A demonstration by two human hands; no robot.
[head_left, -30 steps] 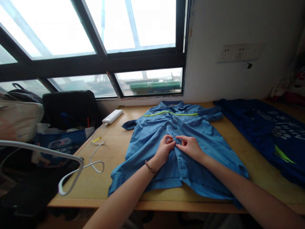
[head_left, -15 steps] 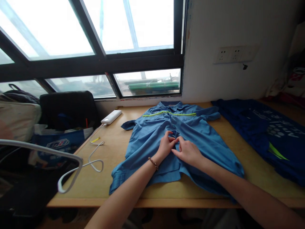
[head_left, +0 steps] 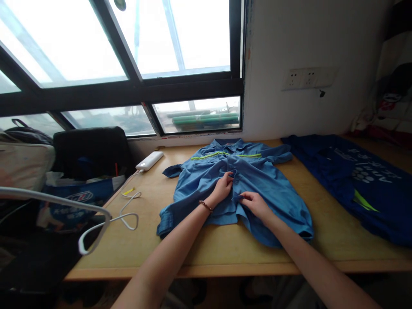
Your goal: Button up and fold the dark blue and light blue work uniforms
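Note:
A light blue work shirt [head_left: 273,189] with a yellow-green chest stripe lies front up on the wooden table [head_left: 209,249]. My left hand [head_left: 222,187], with a bead bracelet at the wrist, pinches the shirt's front placket near the middle. My right hand [head_left: 254,203] grips the placket a little lower, toward the hem. Both hands are closed on the cloth, which bunches between them.
A dark blue garment [head_left: 350,176] with white print lies on the table to the right. A white power bank [head_left: 149,160] and its white cable [head_left: 128,214] sit at the left. A white hanger [head_left: 80,214], bags and a black case [head_left: 92,150] crowd the left side.
My hands have moved apart along the placket, the right hand sliding down toward the hem. The shirt's lower part has been drawn up and bunched. The camera has shifted slightly.

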